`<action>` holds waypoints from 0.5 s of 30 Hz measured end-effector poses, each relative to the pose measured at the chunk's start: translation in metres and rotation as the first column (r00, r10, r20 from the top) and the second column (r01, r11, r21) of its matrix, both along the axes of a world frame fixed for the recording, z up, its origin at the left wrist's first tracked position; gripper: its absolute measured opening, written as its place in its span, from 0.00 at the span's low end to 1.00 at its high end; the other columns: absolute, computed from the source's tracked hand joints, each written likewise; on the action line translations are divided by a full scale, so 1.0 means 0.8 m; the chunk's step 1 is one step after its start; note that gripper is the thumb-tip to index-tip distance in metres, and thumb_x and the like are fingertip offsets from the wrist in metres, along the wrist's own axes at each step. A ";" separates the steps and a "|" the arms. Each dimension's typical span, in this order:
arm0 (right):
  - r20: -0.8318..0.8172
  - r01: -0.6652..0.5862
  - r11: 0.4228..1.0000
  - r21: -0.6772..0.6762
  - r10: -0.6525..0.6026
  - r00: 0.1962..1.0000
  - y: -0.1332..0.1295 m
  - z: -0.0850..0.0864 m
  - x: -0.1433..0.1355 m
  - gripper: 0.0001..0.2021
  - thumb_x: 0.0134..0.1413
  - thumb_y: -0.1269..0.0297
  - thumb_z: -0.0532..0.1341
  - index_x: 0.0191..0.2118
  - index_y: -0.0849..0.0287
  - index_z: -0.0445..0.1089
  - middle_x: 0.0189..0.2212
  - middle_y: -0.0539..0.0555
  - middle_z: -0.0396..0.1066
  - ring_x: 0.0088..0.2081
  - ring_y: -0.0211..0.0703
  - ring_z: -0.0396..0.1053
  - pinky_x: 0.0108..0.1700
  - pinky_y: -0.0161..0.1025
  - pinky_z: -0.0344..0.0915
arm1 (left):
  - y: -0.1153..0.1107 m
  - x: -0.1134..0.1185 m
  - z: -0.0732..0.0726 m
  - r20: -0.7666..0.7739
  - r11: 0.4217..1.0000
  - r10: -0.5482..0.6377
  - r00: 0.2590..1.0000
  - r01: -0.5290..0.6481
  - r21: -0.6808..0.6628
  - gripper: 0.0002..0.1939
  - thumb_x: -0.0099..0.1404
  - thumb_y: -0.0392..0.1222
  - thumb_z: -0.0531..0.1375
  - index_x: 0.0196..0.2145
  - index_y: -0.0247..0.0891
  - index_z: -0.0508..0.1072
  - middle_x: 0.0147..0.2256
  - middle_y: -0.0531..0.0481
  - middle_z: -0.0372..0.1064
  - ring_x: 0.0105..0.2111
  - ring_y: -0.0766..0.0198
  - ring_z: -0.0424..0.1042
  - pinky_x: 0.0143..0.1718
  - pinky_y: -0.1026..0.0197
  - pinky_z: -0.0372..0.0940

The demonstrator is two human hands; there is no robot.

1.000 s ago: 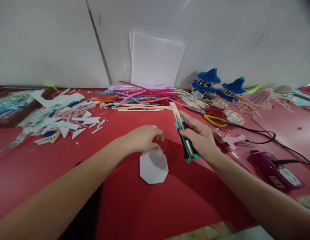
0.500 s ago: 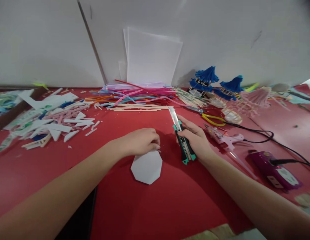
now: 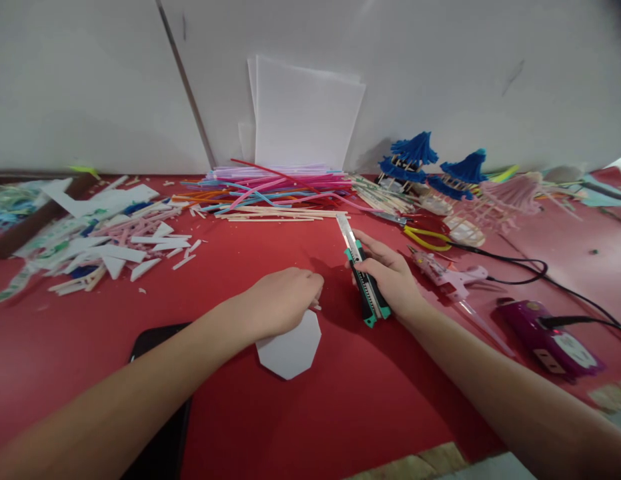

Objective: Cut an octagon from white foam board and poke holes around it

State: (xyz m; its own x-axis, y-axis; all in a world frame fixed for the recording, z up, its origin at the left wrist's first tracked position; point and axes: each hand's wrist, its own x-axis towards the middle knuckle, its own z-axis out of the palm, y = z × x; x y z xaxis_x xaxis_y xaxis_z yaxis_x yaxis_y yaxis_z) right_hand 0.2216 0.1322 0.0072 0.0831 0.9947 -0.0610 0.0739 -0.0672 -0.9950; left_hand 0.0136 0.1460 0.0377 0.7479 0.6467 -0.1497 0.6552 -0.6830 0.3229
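My right hand (image 3: 393, 277) is closed around a black and green utility knife (image 3: 366, 283), its long blade extended and pointing up and away over the red tabletop. To the left of it, my left hand (image 3: 290, 297) has its fingers curled in. It rests over the far edge of a white octagonal board piece (image 3: 290, 350), which lies flat on the table. Part of that piece is hidden under the hand. A small pale bit shows at the left fingertips, but what they pinch, if anything, I cannot make out.
White offcuts (image 3: 115, 253) lie at left, beside a dark phone-like slab (image 3: 157, 340). Pipe cleaners (image 3: 280, 183) and wooden sticks (image 3: 275, 215) lie at the back. On the right are blue-roofed models (image 3: 413, 150), yellow-handled pliers (image 3: 425, 239), a pink glue gun (image 3: 455, 280) and a purple power strip (image 3: 550, 340).
My left hand has come slightly nearer to me, and the octagonal piece has shifted a little toward me and to the left. The right hand with the utility knife has hardly moved.
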 end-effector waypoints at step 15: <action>-0.054 0.059 0.998 -0.034 -0.061 0.997 0.000 0.003 -0.001 0.35 0.38 0.65 0.61 0.59 0.57 0.67 0.22 0.45 0.69 0.20 0.36 0.64 0.22 0.35 0.60 | 0.043 -0.159 0.064 -0.083 0.615 0.765 0.639 -0.685 0.390 0.23 0.70 0.44 0.43 0.52 0.27 0.68 0.48 0.32 0.68 0.50 0.37 0.65 0.46 0.34 0.62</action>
